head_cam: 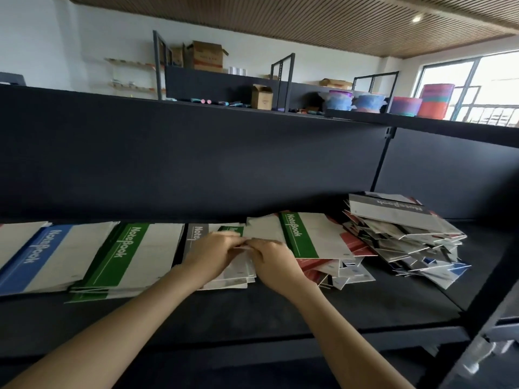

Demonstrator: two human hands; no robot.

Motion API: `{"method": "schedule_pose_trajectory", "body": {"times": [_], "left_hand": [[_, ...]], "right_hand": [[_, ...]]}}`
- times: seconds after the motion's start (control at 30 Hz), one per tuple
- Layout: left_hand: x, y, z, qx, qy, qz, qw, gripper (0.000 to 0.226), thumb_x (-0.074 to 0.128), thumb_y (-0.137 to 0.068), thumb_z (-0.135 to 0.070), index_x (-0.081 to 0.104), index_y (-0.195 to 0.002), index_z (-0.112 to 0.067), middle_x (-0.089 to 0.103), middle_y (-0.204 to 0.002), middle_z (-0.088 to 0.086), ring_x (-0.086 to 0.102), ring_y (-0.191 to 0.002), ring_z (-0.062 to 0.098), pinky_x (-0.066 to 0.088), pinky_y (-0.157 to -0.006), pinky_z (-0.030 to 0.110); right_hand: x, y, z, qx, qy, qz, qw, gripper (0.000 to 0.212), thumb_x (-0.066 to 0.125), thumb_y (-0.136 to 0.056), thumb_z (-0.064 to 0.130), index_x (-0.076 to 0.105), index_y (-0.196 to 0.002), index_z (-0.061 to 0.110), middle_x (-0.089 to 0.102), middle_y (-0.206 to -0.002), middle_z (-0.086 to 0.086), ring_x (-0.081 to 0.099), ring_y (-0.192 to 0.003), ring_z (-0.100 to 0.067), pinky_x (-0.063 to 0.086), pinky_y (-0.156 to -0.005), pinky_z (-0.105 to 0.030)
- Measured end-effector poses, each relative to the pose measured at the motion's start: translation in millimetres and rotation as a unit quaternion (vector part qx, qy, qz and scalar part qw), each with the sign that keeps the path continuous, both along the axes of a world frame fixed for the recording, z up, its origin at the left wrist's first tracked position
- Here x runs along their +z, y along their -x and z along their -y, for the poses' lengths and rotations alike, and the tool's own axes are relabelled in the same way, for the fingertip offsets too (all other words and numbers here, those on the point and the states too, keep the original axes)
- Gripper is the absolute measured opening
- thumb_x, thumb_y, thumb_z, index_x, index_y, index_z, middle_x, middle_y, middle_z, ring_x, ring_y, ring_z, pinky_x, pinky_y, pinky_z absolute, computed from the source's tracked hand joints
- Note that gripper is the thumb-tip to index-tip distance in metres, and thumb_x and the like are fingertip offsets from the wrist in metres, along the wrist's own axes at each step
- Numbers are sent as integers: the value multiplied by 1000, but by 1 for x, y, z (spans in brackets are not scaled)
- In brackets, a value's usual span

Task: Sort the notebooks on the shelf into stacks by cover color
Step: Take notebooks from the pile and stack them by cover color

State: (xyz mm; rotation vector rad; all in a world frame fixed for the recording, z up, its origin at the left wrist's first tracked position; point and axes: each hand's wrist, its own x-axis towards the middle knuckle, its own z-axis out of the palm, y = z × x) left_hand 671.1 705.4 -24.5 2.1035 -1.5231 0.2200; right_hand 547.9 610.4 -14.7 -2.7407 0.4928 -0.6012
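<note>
Bare forearms are shown reaching in from the lower edge, with the left hand (213, 254) and right hand (276, 262) met fingertip to fingertip above the middle of the black shelf (280, 313). At the shelf's right end a loose mixed pile (407, 237) of notebooks is heaped, its covers splayed at many angles and a grey-banded one laid on top. At the left end a blue stack (36, 256) is seen, cut off by the frame, and just beside it a green stack (123, 256). Right of the hands a single green notebook (309, 237) is laid across red notebooks (311, 265). Under the left hand a grey stack (238, 273) is partly covered. Both hands are curled, and the near edge of a pale notebook (264, 230) is pinched between them, over the grey stack; its cover colour cannot be told.
</note>
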Motion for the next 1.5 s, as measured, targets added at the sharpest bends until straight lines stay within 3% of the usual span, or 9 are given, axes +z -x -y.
{"method": "schedule_pose_trajectory", "body": {"times": [0.13,0.3,0.47,0.63,0.83,0.97,1.1,1.33,1.5], "left_hand": [[7,-12,-28,3,-3,-62,998,32,57,-93,-14,61,-125,-12,58,-132,3,50,-125,17,31,-102,17],[6,-44,-71,37,-28,7,999,36,55,-95,-16,56,-131,-18,51,-139,-2,41,-133,16,29,-111,26],[-4,-74,-120,79,-95,62,990,43,51,-96,-20,45,-139,-21,41,-146,-10,23,-142,8,22,-116,26],[-13,-97,-153,114,-165,41,979,53,49,-94,-43,39,-143,-25,29,-153,-10,13,-144,8,19,-117,31],[-26,-114,-162,119,-215,14,969,35,39,-97,-46,60,-112,-24,56,-116,-7,49,-113,14,37,-90,36],[-20,-114,-145,129,-221,69,964,36,36,-98,-47,57,-107,-20,58,-109,-4,55,-99,16,39,-84,31],[-18,-105,-118,92,-183,64,977,34,38,-97,-44,59,-108,-19,59,-112,-2,57,-98,17,45,-81,32],[-20,-64,-51,20,-127,36,991,33,43,-97,-36,55,-124,-20,53,-129,-2,53,-113,18,42,-89,30],[-21,-34,-7,-29,-110,9,993,42,43,-97,-40,49,-133,-19,49,-136,-2,50,-120,16,43,-98,32]], "right_hand": [[-1,-19,-17,15,43,47,998,29,42,-98,18,68,-109,9,67,-107,-8,60,-100,-25,46,-84,-32],[-8,-48,-49,85,52,100,990,25,48,-93,9,70,-103,3,67,-110,-14,56,-114,-29,48,-90,-41],[-20,-89,-82,132,51,103,985,21,53,-85,15,72,-81,7,67,-78,-6,62,-76,-26,44,-59,-27],[-28,-124,-109,154,56,21,986,24,49,-93,17,69,-92,4,65,-93,-9,55,-95,-23,48,-79,-37],[-43,-139,-119,90,33,-147,984,30,39,-98,29,64,-101,13,64,-104,-5,58,-97,-24,33,-104,-52],[-45,-135,-115,80,-2,-114,990,29,39,-98,26,65,-105,15,66,-105,-3,59,-98,-23,30,-106,-51],[-43,-119,-97,74,-36,-36,996,23,47,-95,21,65,-107,15,66,-107,-2,60,-96,-15,46,-94,-39],[-28,-67,-28,-118,10,-37,992,36,49,-93,24,55,-128,17,48,-138,-3,36,-132,-22,31,-107,-40],[-19,-19,17,-266,-8,-112,958,45,42,-95,34,38,-137,18,31,-146,-11,19,-138,-33,23,-110,-53]]}}
